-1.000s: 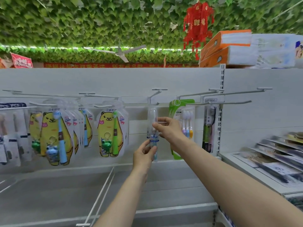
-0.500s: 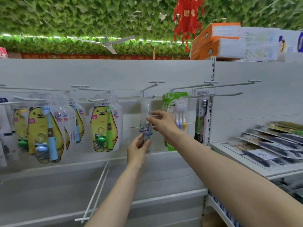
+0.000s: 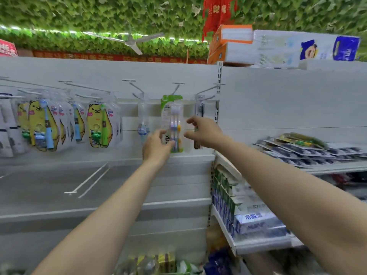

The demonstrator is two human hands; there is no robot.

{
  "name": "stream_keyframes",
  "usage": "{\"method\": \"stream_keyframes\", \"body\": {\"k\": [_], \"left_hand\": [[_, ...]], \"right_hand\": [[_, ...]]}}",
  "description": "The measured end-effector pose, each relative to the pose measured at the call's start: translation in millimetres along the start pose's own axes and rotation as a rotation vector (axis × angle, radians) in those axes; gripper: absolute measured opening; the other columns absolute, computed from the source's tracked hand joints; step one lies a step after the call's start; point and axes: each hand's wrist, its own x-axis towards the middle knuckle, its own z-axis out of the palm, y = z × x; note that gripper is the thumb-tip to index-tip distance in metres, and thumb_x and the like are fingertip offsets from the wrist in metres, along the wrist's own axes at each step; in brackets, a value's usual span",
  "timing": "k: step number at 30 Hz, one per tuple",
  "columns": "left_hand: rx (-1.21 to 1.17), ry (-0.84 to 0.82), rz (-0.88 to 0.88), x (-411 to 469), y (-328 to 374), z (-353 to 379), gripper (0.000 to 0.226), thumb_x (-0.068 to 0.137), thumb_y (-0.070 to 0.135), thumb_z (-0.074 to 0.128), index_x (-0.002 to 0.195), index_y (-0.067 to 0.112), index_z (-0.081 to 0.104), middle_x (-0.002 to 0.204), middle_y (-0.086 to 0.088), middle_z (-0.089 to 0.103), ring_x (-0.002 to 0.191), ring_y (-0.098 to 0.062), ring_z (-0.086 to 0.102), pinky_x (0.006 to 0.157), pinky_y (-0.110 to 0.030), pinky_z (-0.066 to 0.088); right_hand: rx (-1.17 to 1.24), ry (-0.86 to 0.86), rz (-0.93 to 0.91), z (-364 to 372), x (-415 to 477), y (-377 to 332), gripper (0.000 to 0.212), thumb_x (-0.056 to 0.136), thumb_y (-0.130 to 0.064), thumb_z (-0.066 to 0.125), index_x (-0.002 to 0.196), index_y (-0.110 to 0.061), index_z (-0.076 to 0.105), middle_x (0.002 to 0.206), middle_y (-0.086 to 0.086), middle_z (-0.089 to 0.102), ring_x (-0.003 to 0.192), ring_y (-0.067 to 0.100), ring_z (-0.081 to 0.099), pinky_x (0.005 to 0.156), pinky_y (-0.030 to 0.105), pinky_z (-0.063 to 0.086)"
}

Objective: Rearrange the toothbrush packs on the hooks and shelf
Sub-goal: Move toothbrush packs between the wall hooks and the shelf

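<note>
Wall (image 3: 278,100); left hand (image 3: 156,144), right hand (image 3: 206,132) (by pack (image 3: 174,116))

One head-worn wide-angle view, looking forward, close to the white back panel (image 3: 99,72) and its hooks (image 3: 137,87), both forearms (image 3: 111,215) reaching in from the near edge, leafy ceiling (image 3: 99,14) far above

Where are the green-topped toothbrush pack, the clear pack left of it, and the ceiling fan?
green-topped toothbrush pack (image 3: 175,124), head view, brush handles.
clear pack (image 3: 143,112), head view, upper blister.
ceiling fan (image 3: 130,42), head view, hub.
</note>
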Motion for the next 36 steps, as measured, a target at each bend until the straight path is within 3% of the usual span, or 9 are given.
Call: {"method": "stream_keyframes", "body": {"k": [5,14,24,36], "left_hand": [[0.416,-0.148,0.245,-58.2,90.0,42.5,0.063,0.083,0.034,0.076,0.139,0.020,0.052,0.139,-0.012,0.052,0.130,-0.031,0.046,0.109,-0.045,0.038],[0.635,-0.356,0.363,-141.9,201.7,157.2,0.069,0.089,0.047,0.067,0.148,0.026,0.037,0.147,-0.008,0.041,0.136,-0.030,0.037,0.104,-0.046,0.042],[0.596,-0.416,0.486,-153.4,270.6,302.5,0.065,0.093,0.051,0.058,0.147,0.021,0.039,0.145,-0.009,0.043,0.133,-0.031,0.041,0.103,-0.047,0.044],[0.556,-0.449,0.462,-73.1,328.4,504.2,0.067,0.094,0.054,0.055,0.149,0.020,0.037,0.150,-0.009,0.041,0.137,-0.031,0.038,0.104,-0.045,0.042]], "right_hand": [[-0.473,-0.073,-0.152,-95.5,-76.3,70.9,0.060,0.093,-0.041,0.066,0.147,-0.025,0.043,0.144,0.006,0.050,0.133,0.027,0.045,0.102,0.045,0.046],[-0.711,-0.083,-0.128,-208.4,-180.6,208.5,0.065,0.091,-0.050,0.063,0.148,-0.029,0.041,0.149,0.003,0.046,0.137,0.028,0.040,0.102,0.045,0.046],[-0.613,-0.035,0.076,-256.7,-213.6,356.8,0.070,0.091,-0.049,0.064,0.151,-0.031,0.035,0.151,0.004,0.042,0.139,0.026,0.036,0.105,0.047,0.045],[-0.532,-0.023,0.214,-313.6,-140.3,552.4,0.065,0.094,-0.046,0.062,0.151,-0.029,0.036,0.151,0.000,0.041,0.139,0.022,0.037,0.104,0.043,0.045]]}}
